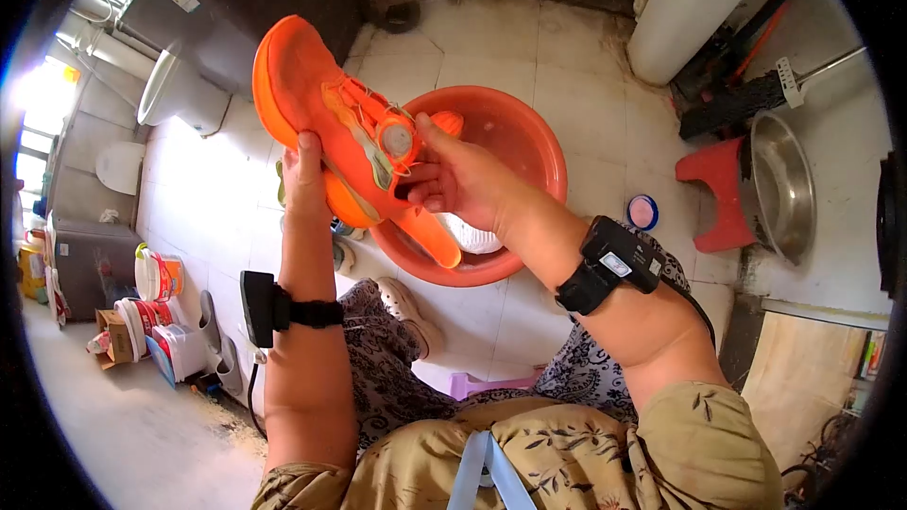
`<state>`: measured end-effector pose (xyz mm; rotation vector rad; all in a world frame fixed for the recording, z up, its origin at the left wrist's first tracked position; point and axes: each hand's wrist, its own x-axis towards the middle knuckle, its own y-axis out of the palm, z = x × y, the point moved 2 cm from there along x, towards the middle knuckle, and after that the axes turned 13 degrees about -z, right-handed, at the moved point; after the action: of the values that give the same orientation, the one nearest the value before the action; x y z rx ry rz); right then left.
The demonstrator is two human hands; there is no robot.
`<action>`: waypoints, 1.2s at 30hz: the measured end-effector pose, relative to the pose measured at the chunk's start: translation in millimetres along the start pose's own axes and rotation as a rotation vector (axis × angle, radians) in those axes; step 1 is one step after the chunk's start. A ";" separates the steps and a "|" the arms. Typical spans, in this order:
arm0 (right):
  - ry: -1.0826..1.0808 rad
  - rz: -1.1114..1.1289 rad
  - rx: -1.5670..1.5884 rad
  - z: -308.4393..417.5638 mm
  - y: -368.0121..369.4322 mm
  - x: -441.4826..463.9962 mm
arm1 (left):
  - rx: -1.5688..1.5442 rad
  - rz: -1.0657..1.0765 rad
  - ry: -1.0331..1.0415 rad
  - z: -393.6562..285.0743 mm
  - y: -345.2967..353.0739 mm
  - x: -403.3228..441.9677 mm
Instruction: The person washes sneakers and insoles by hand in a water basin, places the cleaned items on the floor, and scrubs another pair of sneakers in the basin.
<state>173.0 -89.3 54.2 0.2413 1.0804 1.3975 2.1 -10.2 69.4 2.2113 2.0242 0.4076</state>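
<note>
Up in front of me is a bright orange sneaker (300, 76), held in the air, with pale laces and a round greyish patch (397, 140) near its tongue. My left hand (304, 175) grips it from below, thumb on its side. My right hand (458, 170) is closed at the ankle opening, its thumb by the round patch and its fingers curled at the collar. Below them stands a red-orange basin (543, 132). A long orange piece (430, 238) like an insole or sole, and a white object (472, 234), show at the basin's near side, partly hidden.
A small round pink-and-white container (642, 212) lies on the tiled floor (576, 47). To the right are a red stool (715, 194) and a metal bowl (782, 187). Several tubs (156, 274) and grey slippers (230, 364) stand at the left. A purple stool edge (487, 384) shows below me.
</note>
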 end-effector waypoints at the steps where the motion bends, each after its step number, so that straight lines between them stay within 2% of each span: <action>1: -0.006 0.002 -0.002 -0.9 1.8 0.3 | -0.018 0.020 -0.015 2.7 -0.8 -1.4; 6: -0.301 -0.015 0.340 13.8 10.6 -7.6 | -0.036 0.124 -0.050 3.6 5.2 -3.3; 9: -0.177 0.085 0.361 12.4 4.2 -1.7 | -0.075 0.097 -0.022 -1.1 9.9 -5.2; 13: -0.070 0.229 0.413 11.1 6.8 -2.6 | 0.026 0.229 -0.067 2.1 4.9 -5.3; 15: -0.045 0.124 0.398 6.4 7.0 1.8 | 0.047 0.264 -0.058 3.0 7.8 -5.6; 17: -0.074 0.125 0.374 9.5 4.0 3.4 | -0.046 0.201 -0.086 0.2 11.5 -6.8; 22: -0.127 0.114 0.368 17.2 15.9 -7.0 | 0.042 0.221 -0.095 -3.7 11.5 -4.5; 24: -0.189 -0.086 0.374 18.5 15.5 -2.3 | 0.097 0.238 -0.085 -8.7 15.6 -6.1; 27: -0.212 -0.177 0.386 19.5 10.0 -0.4 | 0.160 0.232 -0.033 -16.8 32.6 -10.4; 31: -0.240 -0.177 0.336 3.8 -19.9 25.4 | 0.225 0.293 0.124 -21.4 48.6 -14.2; 33: -1.034 -0.138 -0.614 -6.0 -40.2 40.2 | 0.326 0.331 0.230 -19.8 48.2 -11.1; 34: -1.029 -0.136 -0.615 1.9 -26.6 25.3 | 0.326 0.327 0.227 -19.9 47.0 -11.3; 36: -0.313 -0.056 0.246 11.9 -6.8 5.3 | 0.353 0.332 0.264 -21.3 46.5 -11.8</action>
<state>185.1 -81.0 53.3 0.5844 0.9874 1.1302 40.0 -28.7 100.7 2.8645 1.9741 0.4192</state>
